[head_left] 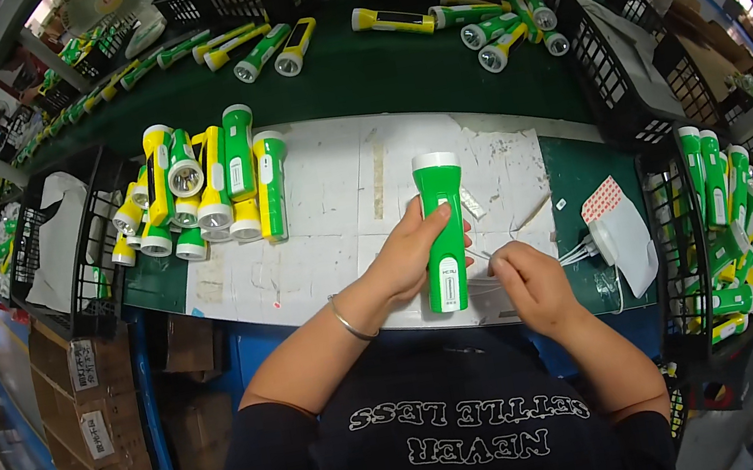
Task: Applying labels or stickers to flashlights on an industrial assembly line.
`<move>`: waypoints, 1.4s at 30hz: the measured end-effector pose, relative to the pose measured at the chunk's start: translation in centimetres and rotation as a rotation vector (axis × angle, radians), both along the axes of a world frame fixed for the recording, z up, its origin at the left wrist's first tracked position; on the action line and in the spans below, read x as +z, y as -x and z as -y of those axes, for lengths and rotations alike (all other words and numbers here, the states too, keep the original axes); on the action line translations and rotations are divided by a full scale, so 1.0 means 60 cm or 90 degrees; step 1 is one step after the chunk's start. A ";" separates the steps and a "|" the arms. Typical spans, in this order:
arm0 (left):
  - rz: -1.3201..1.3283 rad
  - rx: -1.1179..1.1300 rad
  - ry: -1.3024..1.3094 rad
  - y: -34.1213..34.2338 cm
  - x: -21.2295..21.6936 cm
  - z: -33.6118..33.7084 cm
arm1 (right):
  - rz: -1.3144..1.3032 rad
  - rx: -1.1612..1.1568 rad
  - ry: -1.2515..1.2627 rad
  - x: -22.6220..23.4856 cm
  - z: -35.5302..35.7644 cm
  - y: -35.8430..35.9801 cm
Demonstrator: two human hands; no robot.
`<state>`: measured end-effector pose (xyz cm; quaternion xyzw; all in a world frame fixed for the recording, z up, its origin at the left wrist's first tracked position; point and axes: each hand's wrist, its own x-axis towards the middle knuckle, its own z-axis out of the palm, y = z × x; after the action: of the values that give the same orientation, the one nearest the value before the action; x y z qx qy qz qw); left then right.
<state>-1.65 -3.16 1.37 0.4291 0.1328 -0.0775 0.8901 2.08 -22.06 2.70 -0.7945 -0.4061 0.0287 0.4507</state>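
1. The tabletop (430,77) is green, with a taped white sheet (331,203) in front of me as my work patch. Black crates stand at both sides.
2. At my left on the sheet lies a heap of torches (200,190), green and yellow, packed side by side. More lie loose along the far edge (501,25), and the right crate (725,206) is full of them.
3. The torch (441,224) I work on is green with a white cap, lying on the sheet with its head away from me, between my hands.
4. My left hand (410,254) wraps it from the left, fingers clenched round the body, thumb on top. I judge a firm, still hold is best, so the tail end does not roll.
5. My right hand (529,284) sits just beside the tail, fingers pinched on a thin white cord (578,251); the tip is too small to make out.
6. The cord runs to a small white block (605,242) by a white bag (630,232). Keeping it slack seems wise, so it does not tug.
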 end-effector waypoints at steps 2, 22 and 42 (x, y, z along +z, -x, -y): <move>0.015 -0.013 -0.033 0.002 -0.002 0.004 | 0.154 0.013 0.103 0.029 -0.015 0.007; 0.120 -0.006 -0.077 0.009 0.006 -0.011 | 0.224 -0.005 -0.045 0.000 -0.077 0.002; 0.205 -0.194 -1.101 0.090 0.051 -0.117 | -0.298 0.121 0.087 0.062 0.001 -0.098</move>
<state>-7.05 3.83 4.41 0.9692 -0.0401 -0.0062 0.2428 7.94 -22.15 6.42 -0.7530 -0.3605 0.2812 0.4732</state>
